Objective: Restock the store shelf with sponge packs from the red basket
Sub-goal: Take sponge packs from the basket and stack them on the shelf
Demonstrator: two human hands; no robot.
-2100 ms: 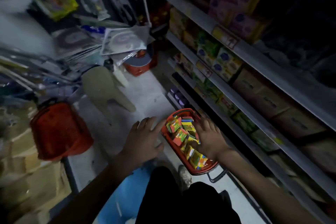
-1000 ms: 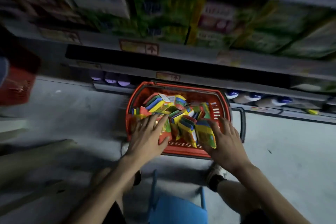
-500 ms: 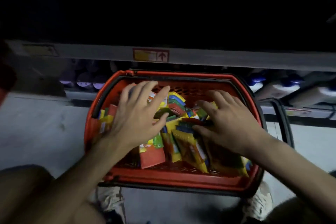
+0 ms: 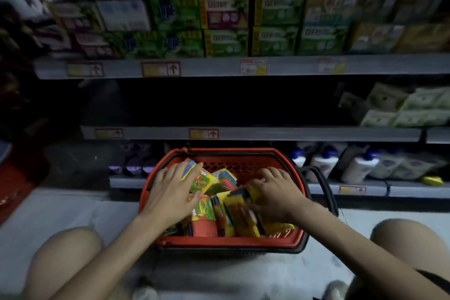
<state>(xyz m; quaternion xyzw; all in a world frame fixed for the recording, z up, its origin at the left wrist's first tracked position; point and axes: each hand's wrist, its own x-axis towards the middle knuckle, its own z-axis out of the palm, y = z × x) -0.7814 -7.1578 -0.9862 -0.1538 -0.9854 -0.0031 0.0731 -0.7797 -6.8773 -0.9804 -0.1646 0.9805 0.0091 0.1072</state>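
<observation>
1. Head view, looking down: the red basket (image 4: 226, 242) stands on the floor (image 4: 60, 214) just in front of the lowest shelves, between the person's knees. The sponge packs (image 4: 203, 218) are all inside it, heaped loosely, some on edge and some flat.
2. Both hands are in the heap. The left hand (image 4: 170, 192) lies on top with its fingers spread and nearly straight, pressing on a yellow-green pack, not closed round it. The right hand (image 4: 280, 195) has curled fingers over a yellow pack with the thumb against its near face, so it seems to grip that pack. Motion blur softens this side.
3. Handling, as a judgement: the packs look light, soft and springy under a thin glossy wrapper. They should give under a squeeze, slide easily over one another, and take no harm from a drop.
4. Best hold: across the flat faces, thumb on one side and fingers on the other. Several packs squared into a stack and clamped together should slip less than one pinched by its film edge.
5. Looks: small flat rectangles in bright yellow, green, orange and blue, with printed fronts too blurred to read.
6. The shelf (image 4: 267, 133) directly above the basket is dark and looks bare across its middle, a likely place for them.
</observation>
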